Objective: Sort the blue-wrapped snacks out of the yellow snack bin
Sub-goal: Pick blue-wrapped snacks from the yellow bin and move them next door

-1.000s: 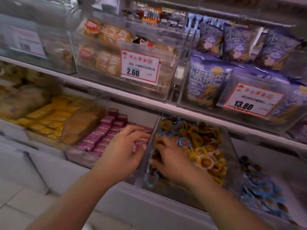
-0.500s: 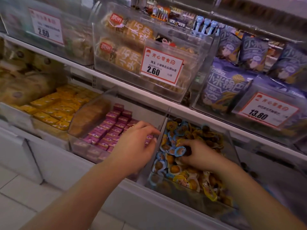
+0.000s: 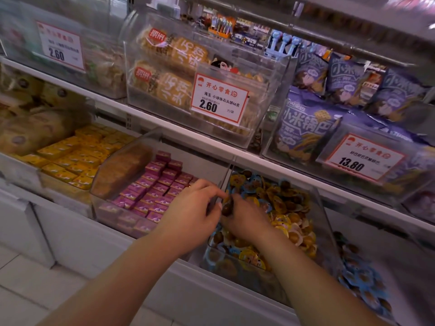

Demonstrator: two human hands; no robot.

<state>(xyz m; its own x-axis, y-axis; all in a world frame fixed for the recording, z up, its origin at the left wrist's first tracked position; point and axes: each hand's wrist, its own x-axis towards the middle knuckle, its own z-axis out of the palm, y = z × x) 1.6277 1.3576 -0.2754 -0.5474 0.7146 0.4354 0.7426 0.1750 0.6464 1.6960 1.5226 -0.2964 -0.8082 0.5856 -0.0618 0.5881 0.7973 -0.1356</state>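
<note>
R hand (image 3: 247, 222) in clear bin (image 3: 322, 208) of mixed yellow/blue snacks (image 3: 277, 203), fingers curled on dark snack piece (image 3: 227, 208). L hand (image 3: 190, 215) at bin's left wall, fingertips touching same piece; grip unclear.

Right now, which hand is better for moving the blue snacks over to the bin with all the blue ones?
Right, probably. The right hand is already inside the mixed snack bin, and the blue snack bin lies on its right. The left hand sits further left, at the bin's left wall.
</note>
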